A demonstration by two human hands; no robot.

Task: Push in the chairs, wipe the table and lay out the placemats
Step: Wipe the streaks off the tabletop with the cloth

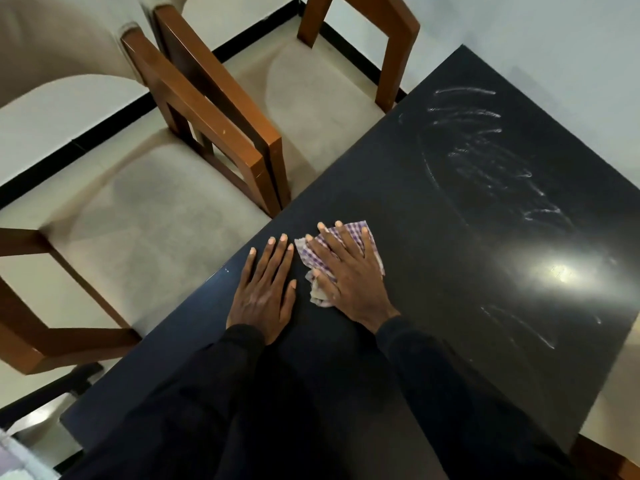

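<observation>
Both lie flat and spread on the black table (450, 258), left hand (265, 289) bare, right hand (349, 271) pressing a checked cloth (353, 233).

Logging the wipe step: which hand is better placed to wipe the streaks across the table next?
Right, probably. The right hand presses the checked cloth flat and sits nearer the streaks; the left hand rests bare on the table.

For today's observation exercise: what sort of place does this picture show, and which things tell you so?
Probably a dining area in a home. Two brown wooden chairs with beige cushioned seats stand at the edge of a glossy black rectangular table, where a right hand presses a purple-checked cloth flat.
</observation>
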